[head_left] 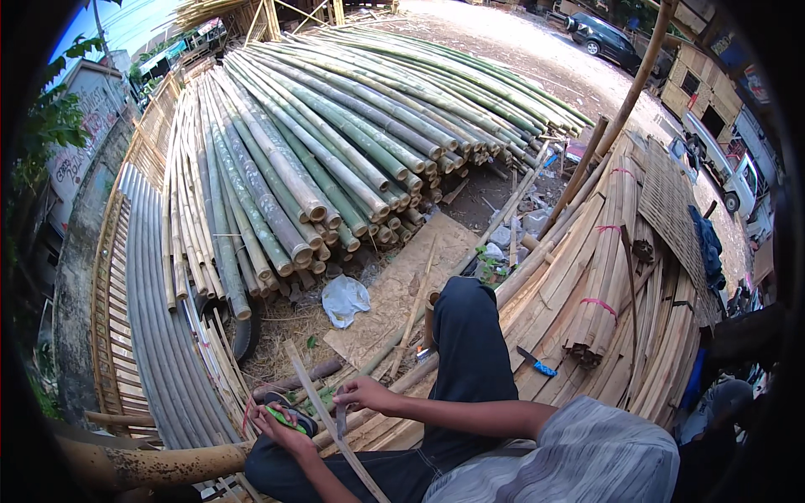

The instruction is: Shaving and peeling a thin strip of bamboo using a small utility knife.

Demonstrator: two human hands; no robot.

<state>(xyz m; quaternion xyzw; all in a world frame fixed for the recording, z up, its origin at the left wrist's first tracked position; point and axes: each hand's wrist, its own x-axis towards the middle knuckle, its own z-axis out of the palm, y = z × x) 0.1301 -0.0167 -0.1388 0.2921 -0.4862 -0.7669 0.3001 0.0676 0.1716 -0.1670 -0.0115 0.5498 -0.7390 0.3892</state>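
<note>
My left hand (283,429) is closed around a small bright green thing (287,417) whose kind I cannot make out. A dark sandal (298,415) shows just behind it. Thumb and fingers of my right hand (362,396) pinch a short, flat grey piece (341,419), which hangs down and looks like a blade. Between the two hands a long, pale bamboo strip (317,396) slants across my bent leg; neither hand clearly grips it. Off to the right, a knife with a blue-wrapped handle (543,368) lies on split wooden slats.
Cut bamboo poles (268,168) are stacked ahead. A white plastic bag (345,301) lies on the ground beside a worn board (419,268). Bundled slats (597,310) tied with pink string lie at right. Grey corrugated sheets (155,310) stand left; a thick bamboo pole (159,466) crosses at lower left.
</note>
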